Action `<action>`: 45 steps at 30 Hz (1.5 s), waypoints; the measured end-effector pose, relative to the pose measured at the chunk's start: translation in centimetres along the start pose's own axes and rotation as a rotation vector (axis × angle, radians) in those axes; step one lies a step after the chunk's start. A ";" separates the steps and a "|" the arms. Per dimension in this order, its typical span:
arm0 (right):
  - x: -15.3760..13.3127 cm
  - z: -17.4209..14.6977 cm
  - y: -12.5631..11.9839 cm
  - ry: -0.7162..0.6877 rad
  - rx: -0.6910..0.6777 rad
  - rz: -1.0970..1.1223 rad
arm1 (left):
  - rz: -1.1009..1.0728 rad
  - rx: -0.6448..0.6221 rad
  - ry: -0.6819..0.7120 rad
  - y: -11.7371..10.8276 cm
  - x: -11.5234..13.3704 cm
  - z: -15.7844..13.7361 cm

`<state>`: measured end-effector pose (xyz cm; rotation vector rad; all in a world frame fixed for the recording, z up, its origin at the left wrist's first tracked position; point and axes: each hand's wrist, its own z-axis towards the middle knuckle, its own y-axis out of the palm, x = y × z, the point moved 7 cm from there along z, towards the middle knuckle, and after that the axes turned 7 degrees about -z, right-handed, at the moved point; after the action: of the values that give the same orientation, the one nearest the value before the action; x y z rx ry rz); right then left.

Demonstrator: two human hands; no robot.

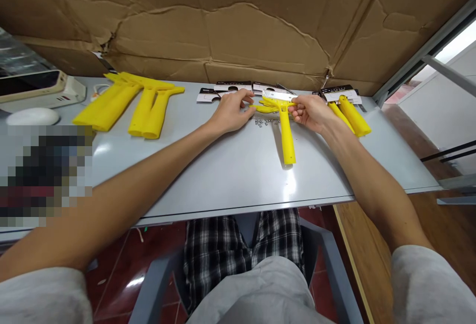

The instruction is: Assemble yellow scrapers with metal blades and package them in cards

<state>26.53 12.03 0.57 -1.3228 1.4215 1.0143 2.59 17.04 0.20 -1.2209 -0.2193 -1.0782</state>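
Nearest on the table [223, 175], the yellow handle [287, 138] points its grip at the wearer. Behind it, small metal bits [260, 123] lie loose, apparently unused. The right hand [314, 112] pinches the head's right end; the left hand [232, 111] curls at its left tip, grip unclear! A metal strip [278, 95] lines the head; can't tell if it's fastened. Farther out, more yellow pieces [107, 108] wait both sides, cards [208, 95] behind.

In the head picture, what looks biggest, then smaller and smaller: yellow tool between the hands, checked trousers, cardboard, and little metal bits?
1. Cardboard
2. Checked trousers
3. Yellow tool
4. Metal bits, each one tiny
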 end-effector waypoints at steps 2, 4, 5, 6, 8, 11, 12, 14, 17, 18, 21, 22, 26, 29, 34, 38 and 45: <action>0.1 -0.1 0.3 0.004 -0.017 -0.005 | -0.013 -0.010 -0.009 0.2 -0.2 0.3; 0.2 -0.1 0.4 0.015 -0.022 -0.011 | -0.035 -0.007 -0.036 0.2 -0.6 0.4; 0.3 -0.1 0.4 0.017 -0.024 -0.012 | -0.045 -0.002 -0.052 0.2 -0.8 0.4; 0.3 -0.1 0.5 0.018 -0.026 -0.011 | -0.056 0.008 -0.067 0.1 -0.9 0.4; 0.2 -0.1 0.5 0.008 -0.027 -0.002 | -0.087 0.035 -0.090 -0.1 -1.2 0.3; 0.3 -0.2 0.6 0.009 -0.027 0.002 | -0.157 0.067 -0.096 -0.2 -1.1 0.1; 0.3 -0.3 0.7 0.013 -0.028 0.001 | -0.182 0.072 -0.093 -0.2 -1.1 0.1; 0.3 -0.3 0.8 0.018 -0.032 -0.002 | -0.232 0.080 -0.096 -0.1 -0.9 0.1; 0.3 -0.4 0.9 0.016 -0.044 -0.002 | -0.302 0.078 -0.125 -0.2 -0.9 0.2; 0.3 -0.4 0.9 0.016 -0.047 -0.001 | -0.320 0.074 -0.140 -0.3 -1.0 0.3; 0.3 -0.4 0.8 0.015 -0.050 0.006 | -0.359 0.048 -0.190 -0.8 -1.2 0.3; 0.3 -0.4 0.8 0.014 -0.051 0.008 | -0.360 0.035 -0.195 -1.0 -1.1 0.3; 0.2 -0.4 0.9 0.001 -0.062 0.006 | -0.248 0.002 -0.131 -2.6 -0.6 -0.1; 0.2 -0.5 0.9 0.000 -0.064 0.004 | -0.180 0.035 -0.084 -3.7 -0.4 -0.5; 0.1 -0.8 1.2 0.013 -0.066 -0.007 | -0.177 0.019 -0.095 -4.6 -0.6 -0.9; 0.0 -0.9 1.2 0.014 -0.064 -0.013 | -0.210 0.024 -0.171 -5.5 -0.4 -1.2; 0.1 -0.9 1.5 0.019 -0.079 -0.010 | -0.572 0.053 -0.396 -4.4 -1.3 -1.6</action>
<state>24.93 11.21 0.63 -1.3990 1.3995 1.0635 -2.05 16.65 1.55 -1.3526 -0.9399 -1.2919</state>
